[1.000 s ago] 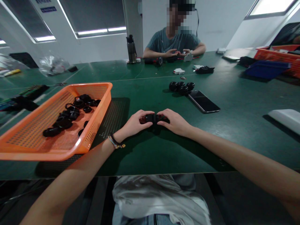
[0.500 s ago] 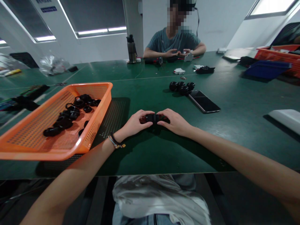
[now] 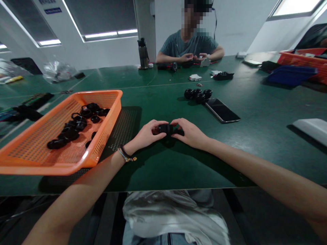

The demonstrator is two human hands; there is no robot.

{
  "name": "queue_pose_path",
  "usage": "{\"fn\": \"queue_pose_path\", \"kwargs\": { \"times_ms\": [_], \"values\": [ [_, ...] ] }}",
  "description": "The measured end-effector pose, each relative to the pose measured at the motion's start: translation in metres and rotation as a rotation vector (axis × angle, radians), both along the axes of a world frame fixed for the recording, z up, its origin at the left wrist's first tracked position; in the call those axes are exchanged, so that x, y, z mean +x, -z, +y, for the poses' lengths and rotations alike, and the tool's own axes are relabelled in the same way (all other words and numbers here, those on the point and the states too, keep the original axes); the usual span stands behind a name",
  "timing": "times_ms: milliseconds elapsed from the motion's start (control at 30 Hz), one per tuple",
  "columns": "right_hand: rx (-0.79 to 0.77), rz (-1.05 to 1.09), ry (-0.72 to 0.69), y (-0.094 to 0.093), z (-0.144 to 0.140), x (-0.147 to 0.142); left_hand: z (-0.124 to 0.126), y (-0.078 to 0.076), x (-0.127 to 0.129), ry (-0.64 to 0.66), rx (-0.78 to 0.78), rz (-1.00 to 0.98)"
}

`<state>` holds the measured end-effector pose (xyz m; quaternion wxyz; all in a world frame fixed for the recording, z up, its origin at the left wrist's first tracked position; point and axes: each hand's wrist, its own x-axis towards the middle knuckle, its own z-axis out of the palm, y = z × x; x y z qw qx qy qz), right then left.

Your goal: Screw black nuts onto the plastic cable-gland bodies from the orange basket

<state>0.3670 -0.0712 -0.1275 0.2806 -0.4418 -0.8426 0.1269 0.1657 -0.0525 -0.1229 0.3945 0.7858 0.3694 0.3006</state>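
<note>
Both of my hands meet over the green table, pinching a small black cylindrical part [image 3: 165,129] between them. My left hand [image 3: 148,132] is closed round the part's left end, thumb below and fingers above. On its right end, the fingertips and thumb of my right hand [image 3: 190,132] are closed. What kind of part it is, I cannot make out, and my fingers hide its ends. To the left, an orange perforated basket [image 3: 102,144] holds several black round parts and rings [image 3: 73,127]. Beyond my right hand stands a cluster of black round parts [image 3: 200,95].
A phone [image 3: 222,110] lies at the right of the cluster. A white object [image 3: 313,129] rests near the right edge. Across the green table [image 3: 153,170] sits a person [image 3: 189,47] beside a dark bottle [image 3: 143,53]. A blue tray [image 3: 292,75] is at the far right.
My right hand's fingers have shifted slightly on the black part, which appears a little turned. My left hand and the things around stay in place.
</note>
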Motion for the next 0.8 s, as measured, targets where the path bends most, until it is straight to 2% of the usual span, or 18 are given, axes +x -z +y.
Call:
{"fn": "queue_pose_path", "kwargs": {
  "times_ms": [800],
  "values": [
    [-0.034,-0.030,-0.008,-0.0037,-0.0003,-0.0006,0.0004,-0.0001,-0.0006,0.000,0.025,0.018]
  ]
}}
